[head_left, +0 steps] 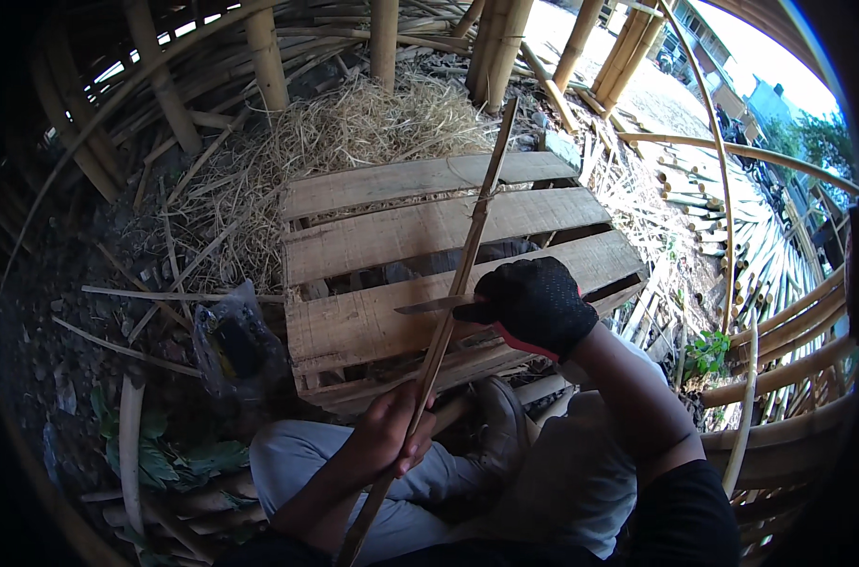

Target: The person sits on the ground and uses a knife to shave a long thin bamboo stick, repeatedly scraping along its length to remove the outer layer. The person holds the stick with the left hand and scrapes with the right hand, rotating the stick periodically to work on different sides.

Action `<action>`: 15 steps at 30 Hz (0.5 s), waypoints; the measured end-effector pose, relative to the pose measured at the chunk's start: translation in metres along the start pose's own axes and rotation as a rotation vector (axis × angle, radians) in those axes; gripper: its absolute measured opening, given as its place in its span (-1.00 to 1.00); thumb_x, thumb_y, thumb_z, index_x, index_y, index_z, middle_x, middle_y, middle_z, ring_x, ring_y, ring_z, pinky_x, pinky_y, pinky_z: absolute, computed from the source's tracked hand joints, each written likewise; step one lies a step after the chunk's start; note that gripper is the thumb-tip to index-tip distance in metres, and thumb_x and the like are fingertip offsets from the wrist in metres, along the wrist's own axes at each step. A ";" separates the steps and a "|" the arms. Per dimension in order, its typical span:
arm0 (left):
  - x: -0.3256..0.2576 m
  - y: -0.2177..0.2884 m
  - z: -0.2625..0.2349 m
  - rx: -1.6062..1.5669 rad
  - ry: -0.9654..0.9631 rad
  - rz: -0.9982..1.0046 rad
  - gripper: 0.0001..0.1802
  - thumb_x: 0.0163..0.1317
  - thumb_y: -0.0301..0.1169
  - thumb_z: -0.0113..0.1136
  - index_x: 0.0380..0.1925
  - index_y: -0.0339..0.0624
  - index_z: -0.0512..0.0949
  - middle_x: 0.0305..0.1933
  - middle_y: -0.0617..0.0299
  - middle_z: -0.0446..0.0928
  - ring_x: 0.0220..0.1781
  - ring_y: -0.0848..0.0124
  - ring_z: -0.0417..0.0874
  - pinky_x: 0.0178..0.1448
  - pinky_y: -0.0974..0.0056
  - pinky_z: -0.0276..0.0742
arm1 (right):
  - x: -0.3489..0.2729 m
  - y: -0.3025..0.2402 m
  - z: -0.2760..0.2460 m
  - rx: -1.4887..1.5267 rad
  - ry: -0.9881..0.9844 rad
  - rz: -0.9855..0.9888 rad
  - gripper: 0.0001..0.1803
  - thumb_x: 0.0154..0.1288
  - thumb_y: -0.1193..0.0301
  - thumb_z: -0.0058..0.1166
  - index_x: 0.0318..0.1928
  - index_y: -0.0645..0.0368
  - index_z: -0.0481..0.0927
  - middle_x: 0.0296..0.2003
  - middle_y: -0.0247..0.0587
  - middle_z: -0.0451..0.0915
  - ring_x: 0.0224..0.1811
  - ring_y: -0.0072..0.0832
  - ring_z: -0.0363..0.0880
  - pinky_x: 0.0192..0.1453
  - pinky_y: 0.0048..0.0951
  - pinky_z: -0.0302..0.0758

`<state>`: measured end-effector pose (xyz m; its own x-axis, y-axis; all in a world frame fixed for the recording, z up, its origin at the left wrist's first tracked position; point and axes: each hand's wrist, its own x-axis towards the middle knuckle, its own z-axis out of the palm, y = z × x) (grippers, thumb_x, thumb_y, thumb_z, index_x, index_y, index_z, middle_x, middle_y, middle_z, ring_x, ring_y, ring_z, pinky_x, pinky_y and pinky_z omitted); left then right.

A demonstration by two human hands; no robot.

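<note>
A long split bamboo strip (471, 244) slants up and away from my lap, across a slatted wooden pallet (354, 248). My bare left hand (391, 430) is wrapped round its lower part, above my legs. My right hand (533, 304), in a black glove with red trim, is closed on a knife. The knife's blade (427, 305) points left and crosses the strip; whether its edge bites into the bamboo I cannot tell. The handle is mostly hidden inside the glove.
Dry straw shavings (373, 128) pile up beyond the pallet. A clear plastic bag (238, 345) with a dark thing in it lies at the pallet's left. Upright bamboo posts (384, 42) stand at the back, and cut bamboo poles (751, 274) are stacked at the right.
</note>
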<state>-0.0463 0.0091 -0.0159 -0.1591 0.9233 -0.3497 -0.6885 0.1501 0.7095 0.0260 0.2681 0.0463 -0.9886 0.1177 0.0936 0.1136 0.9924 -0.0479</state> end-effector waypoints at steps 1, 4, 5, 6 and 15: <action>0.000 0.002 0.001 -0.007 0.007 -0.016 -0.66 0.68 -0.11 -0.34 -0.11 -0.09 0.32 -0.69 0.40 0.21 -0.82 0.62 0.20 -0.74 0.47 0.12 | -0.001 0.000 0.002 0.009 0.027 0.001 -0.46 0.43 -0.14 0.04 -0.36 0.04 0.74 -0.36 -0.18 0.71 -0.39 -0.11 0.70 -0.33 -0.14 0.58; -0.001 0.005 0.002 -0.026 0.022 -0.049 -0.65 0.67 -0.11 -0.34 -0.10 -0.10 0.33 -0.69 0.39 0.22 -0.82 0.62 0.20 -0.74 0.47 0.13 | -0.002 -0.006 0.000 -0.008 0.021 0.058 -0.51 0.49 -0.08 -0.03 -0.29 -0.01 0.76 -0.41 -0.16 0.71 -0.46 -0.07 0.68 -0.38 -0.09 0.56; 0.000 0.002 0.001 -0.031 0.021 -0.050 -0.65 0.67 -0.10 -0.34 -0.10 -0.10 0.33 -0.68 0.39 0.22 -0.81 0.62 0.20 -0.74 0.47 0.13 | -0.001 -0.014 -0.006 -0.045 -0.040 0.115 -0.53 0.52 -0.06 -0.06 -0.24 -0.04 0.78 -0.44 -0.15 0.70 -0.48 -0.07 0.67 -0.39 -0.08 0.55; 0.001 0.001 -0.001 -0.037 0.021 -0.050 -0.65 0.67 -0.10 -0.34 -0.10 -0.10 0.33 -0.68 0.39 0.22 -0.81 0.62 0.20 -0.74 0.47 0.14 | 0.000 -0.018 -0.010 -0.081 -0.101 0.171 -0.55 0.54 -0.03 -0.08 -0.19 -0.06 0.79 -0.46 -0.14 0.70 -0.50 -0.06 0.67 -0.40 -0.07 0.54; 0.001 -0.002 -0.002 -0.022 0.002 -0.033 -0.65 0.67 -0.09 -0.34 -0.09 -0.10 0.33 -0.69 0.39 0.21 -0.81 0.60 0.20 -0.73 0.46 0.15 | -0.002 -0.009 0.005 -0.088 -0.053 0.127 -0.58 0.58 0.05 -0.16 0.26 -0.25 0.63 -0.52 -0.11 0.69 -0.57 -0.05 0.63 -0.46 -0.08 0.51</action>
<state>-0.0468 0.0092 -0.0189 -0.1375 0.9172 -0.3741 -0.7091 0.1726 0.6836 0.0265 0.2585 0.0420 -0.9694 0.2424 0.0400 0.2437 0.9694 0.0311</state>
